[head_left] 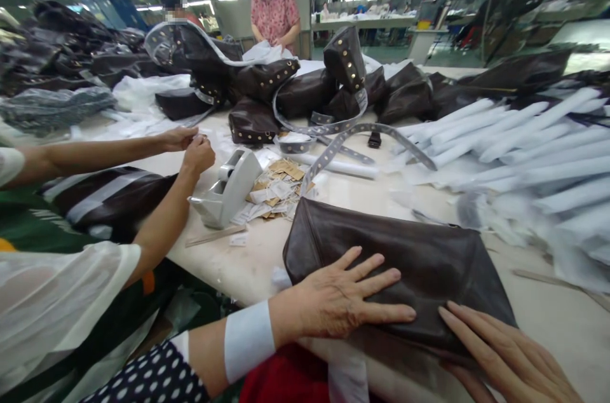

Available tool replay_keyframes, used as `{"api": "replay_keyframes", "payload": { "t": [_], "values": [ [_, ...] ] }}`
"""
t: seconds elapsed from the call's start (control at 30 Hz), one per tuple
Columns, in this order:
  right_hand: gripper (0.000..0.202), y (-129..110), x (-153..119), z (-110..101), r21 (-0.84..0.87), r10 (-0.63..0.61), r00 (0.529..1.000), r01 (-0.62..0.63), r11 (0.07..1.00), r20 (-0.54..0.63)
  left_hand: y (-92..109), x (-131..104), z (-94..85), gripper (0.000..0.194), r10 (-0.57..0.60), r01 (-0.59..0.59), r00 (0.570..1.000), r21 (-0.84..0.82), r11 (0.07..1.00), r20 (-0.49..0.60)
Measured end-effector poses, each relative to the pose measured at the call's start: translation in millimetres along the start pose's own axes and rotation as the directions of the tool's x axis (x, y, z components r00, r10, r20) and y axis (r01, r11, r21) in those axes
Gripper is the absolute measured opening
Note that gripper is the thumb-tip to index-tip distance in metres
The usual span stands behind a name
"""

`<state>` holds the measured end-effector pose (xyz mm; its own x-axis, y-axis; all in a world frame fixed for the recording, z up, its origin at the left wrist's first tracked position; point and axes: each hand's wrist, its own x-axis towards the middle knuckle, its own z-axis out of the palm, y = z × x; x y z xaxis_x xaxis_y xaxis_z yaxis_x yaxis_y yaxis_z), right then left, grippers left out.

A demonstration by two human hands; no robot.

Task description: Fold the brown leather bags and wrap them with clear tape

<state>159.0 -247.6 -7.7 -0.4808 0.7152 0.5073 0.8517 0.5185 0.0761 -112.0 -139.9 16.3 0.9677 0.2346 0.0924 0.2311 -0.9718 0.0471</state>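
Note:
A dark brown leather handbag [381, 231] lies on the table in front of me. A strap with metal eyelets [391, 129], wrapped in clear film, arches up behind it. My left hand [338, 295] rests on the bag's left part with its fingers spread; a pale band circles that wrist. At the lower right edge of the bag, my right hand [505, 352] touches the leather with straight fingers held close together. Its thumb is partly hidden below the edge, so I cannot tell whether it presses there.
A co-worker's hands [193, 145] meet at the left, above another dark bag [114, 199]. A tape dispenser [226, 190] stands beside a pile of tags [276, 190]. Studded bags [252, 120] are heaped behind, and white wrapped rolls [519, 136] lie at right. Another person [274, 15] stands across the table.

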Motion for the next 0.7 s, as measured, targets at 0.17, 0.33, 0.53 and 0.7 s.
{"api": "replay_keyframes", "payload": {
  "t": [0.17, 0.33, 0.53, 0.7],
  "values": [
    [0.053, 12.1, -0.5, -3.9, 0.026, 0.004, 0.997, -0.006, 1.000, 0.072, -0.8, 0.9, 0.7, 0.048, -0.004, 0.006, 0.999, -0.048, 0.999, 0.040],
    [0.059, 2.7, -19.0, 22.3, 0.212, 0.161, 0.986, -0.150, 0.966, -0.039, 2.7, 1.5, 4.2, 0.050, 0.005, -0.002, 0.999, -0.062, 0.998, 0.044],
    [0.061, -7.5, -28.9, 39.1, 0.244, 0.237, 0.959, -0.194, 0.950, -0.159, 6.2, 0.5, 6.4, 0.051, -0.005, 0.006, 0.999, -0.026, 1.000, 0.034],
    [0.063, -2.2, -22.8, 32.7, 0.160, 0.106, 0.982, -0.081, 0.984, -0.154, 11.8, 6.0, -8.0, 0.049, -0.016, 0.017, 0.999, -0.020, 1.000, 0.049]
  ]
}}
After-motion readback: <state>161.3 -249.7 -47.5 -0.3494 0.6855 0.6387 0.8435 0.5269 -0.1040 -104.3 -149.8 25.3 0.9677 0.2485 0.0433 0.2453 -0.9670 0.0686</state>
